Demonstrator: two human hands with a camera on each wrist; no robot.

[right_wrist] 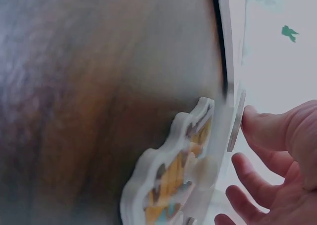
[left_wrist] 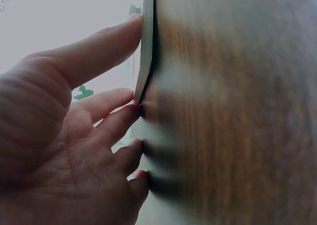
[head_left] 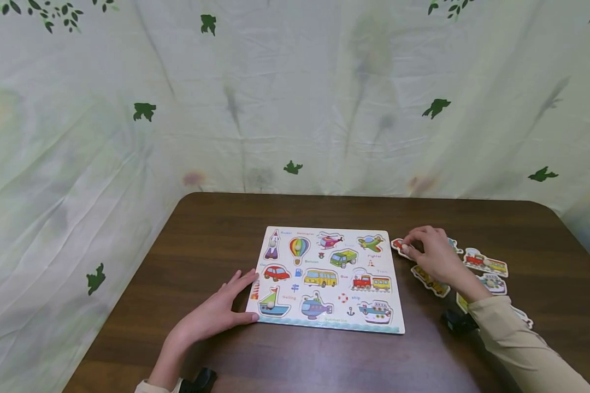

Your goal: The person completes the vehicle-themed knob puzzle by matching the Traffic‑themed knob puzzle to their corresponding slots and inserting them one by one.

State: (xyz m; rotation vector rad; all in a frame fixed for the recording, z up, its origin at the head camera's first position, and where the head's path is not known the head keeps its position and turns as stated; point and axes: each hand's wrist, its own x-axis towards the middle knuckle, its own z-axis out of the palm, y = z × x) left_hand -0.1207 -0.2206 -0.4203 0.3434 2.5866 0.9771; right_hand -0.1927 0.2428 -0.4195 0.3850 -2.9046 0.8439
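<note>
A white puzzle board [head_left: 331, 322] with colourful vehicle pictures lies flat on the brown table. My left hand [head_left: 221, 308] touches its left side, thumb at the lower left corner and fingers spread along the edge. In the left wrist view the thumb [left_wrist: 106, 44] meets the board's edge [left_wrist: 147, 46], while the lower fingertips touch the table. Just right of the board, my right hand [head_left: 435, 254] pinches a puzzle piece with red on it [head_left: 398, 246]. The right wrist view shows that piece [right_wrist: 237, 121] edge-on at the thumb tip, its picture hidden.
Several loose pieces lie around and under my right forearm: a train piece [head_left: 485, 263], a yellow piece [head_left: 430, 282] and a ship-like piece [head_left: 493, 284]. The table [head_left: 226, 218] meets a pale curtain [head_left: 324, 109] with leaf prints at its far edge.
</note>
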